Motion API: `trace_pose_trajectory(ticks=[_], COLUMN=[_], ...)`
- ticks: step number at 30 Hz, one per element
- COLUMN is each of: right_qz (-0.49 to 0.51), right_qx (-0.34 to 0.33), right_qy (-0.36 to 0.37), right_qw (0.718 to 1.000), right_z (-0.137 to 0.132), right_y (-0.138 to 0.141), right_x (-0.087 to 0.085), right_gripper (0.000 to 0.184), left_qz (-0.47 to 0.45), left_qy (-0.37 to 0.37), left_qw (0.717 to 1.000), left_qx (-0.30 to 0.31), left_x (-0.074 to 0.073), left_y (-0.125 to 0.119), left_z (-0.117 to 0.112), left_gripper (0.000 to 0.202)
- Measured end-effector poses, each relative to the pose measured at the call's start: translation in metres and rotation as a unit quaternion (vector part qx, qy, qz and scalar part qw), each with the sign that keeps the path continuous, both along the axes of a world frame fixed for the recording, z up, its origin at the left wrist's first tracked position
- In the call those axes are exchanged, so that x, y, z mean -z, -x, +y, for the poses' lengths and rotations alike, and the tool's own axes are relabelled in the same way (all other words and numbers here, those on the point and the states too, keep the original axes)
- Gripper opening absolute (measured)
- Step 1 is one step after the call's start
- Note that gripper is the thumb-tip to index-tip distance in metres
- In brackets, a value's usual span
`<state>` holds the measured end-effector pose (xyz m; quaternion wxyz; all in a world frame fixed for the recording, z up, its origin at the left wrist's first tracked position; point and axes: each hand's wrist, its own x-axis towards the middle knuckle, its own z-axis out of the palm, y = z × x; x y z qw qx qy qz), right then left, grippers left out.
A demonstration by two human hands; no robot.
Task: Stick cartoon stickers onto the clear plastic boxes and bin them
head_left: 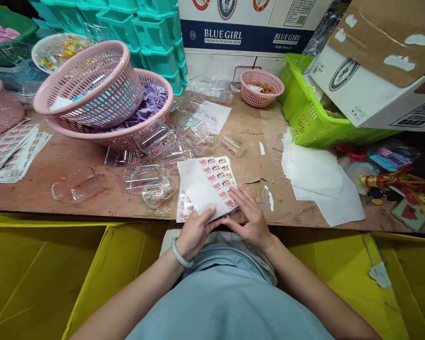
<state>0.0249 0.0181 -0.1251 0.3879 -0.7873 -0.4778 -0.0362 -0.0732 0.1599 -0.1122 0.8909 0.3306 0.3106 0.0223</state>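
My left hand (195, 232), a pale bangle on its wrist, grips the lower edge of some sticker sheets (219, 182), thumb on top. The sheets carry rows of small red and orange printed figures. A blank white sheet (194, 182) lies over their left part. My right hand (250, 217) rests against the right edge of the sheets, its fingers stretched out and its thumb near the bottom edge. Just left of the sheets lie several clear plastic boxes (145, 178). One small clear box (233, 144) with a printed sticker sits behind them.
Pink baskets (156, 125) with purple pieces stand back left, near more sticker sheets (12, 151). Turquoise bins (159, 42) are stacked behind. A small pink basket (262, 97), a green crate (308, 113) and white papers (315, 177) are toward the right. Yellow boxes (38, 278) stand below the table edge.
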Motion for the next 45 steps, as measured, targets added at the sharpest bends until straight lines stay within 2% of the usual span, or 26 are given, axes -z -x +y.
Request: trace_pose_trajectory(ticks=[3,8,14,16,19,20,21,24,26,31,36,38,41,45], right_qz=[0.061,0.092,0.151,0.217,0.335,0.353,0.353,0.263,0.196,0.159,0.270,0.250,0.164,0.190], right_qx=[0.090,0.122,0.152,0.177,0.229,0.231,0.217,0.135,0.121,0.160,0.210,0.165,0.101,0.137], right_qy=[-0.047,-0.075,-0.108,-0.121,-0.157,-0.166,-0.165,-0.115,-0.095,-0.129,-0.173,-0.155,-0.113,-0.142], right_qw=[0.993,0.985,0.971,0.952,0.900,0.891,0.895,0.948,0.968,0.966,0.924,0.941,0.975,0.962], right_z=[-0.003,0.004,0.008,0.008,0.006,0.004,0.003,-0.001,-0.003,-0.003,-0.005,-0.007,-0.008,-0.006], right_y=[0.006,0.018,0.015,0.011,0.003,0.002,0.001,0.004,0.009,0.012,0.003,0.002,0.005,0.010], right_x=[0.001,0.010,0.013,0.014,0.013,0.012,0.011,0.008,0.008,0.016,0.016,0.013,0.011,0.018], right_gripper=[0.043,0.020,0.015,0.015,0.021,0.022,0.022,0.028,0.031,0.021,0.017,0.022,0.041,0.031], left_qz=[-0.018,-0.027,-0.047,-0.046,-0.036,-0.033,-0.031,-0.035,-0.044,-0.059,-0.059,-0.054,-0.042,-0.051], left_qy=[0.004,0.025,0.008,0.007,0.007,0.006,0.005,0.007,0.011,0.013,0.019,0.022,0.024,0.016], left_qw=[1.000,0.999,0.999,0.999,0.999,0.999,0.999,0.999,0.999,0.998,0.997,0.998,0.998,0.998], left_qx=[-0.002,0.004,0.012,0.017,0.024,0.025,0.025,0.021,0.021,0.030,0.038,0.036,0.034,0.037], left_x=[0.001,-0.001,0.008,0.009,0.007,0.006,0.005,0.003,0.002,0.004,0.002,0.001,0.000,0.002], left_y=[-0.006,-0.011,-0.012,-0.012,-0.011,-0.011,-0.011,-0.012,-0.013,-0.015,-0.014,-0.015,-0.017,-0.018], left_z=[-0.002,-0.007,-0.009,-0.009,-0.008,-0.008,-0.008,-0.008,-0.009,-0.011,-0.010,-0.010,-0.011,-0.013], left_gripper=[0.048,0.047,0.038,0.038,0.040,0.041,0.041,0.040,0.038,0.037,0.036,0.036,0.037,0.040])
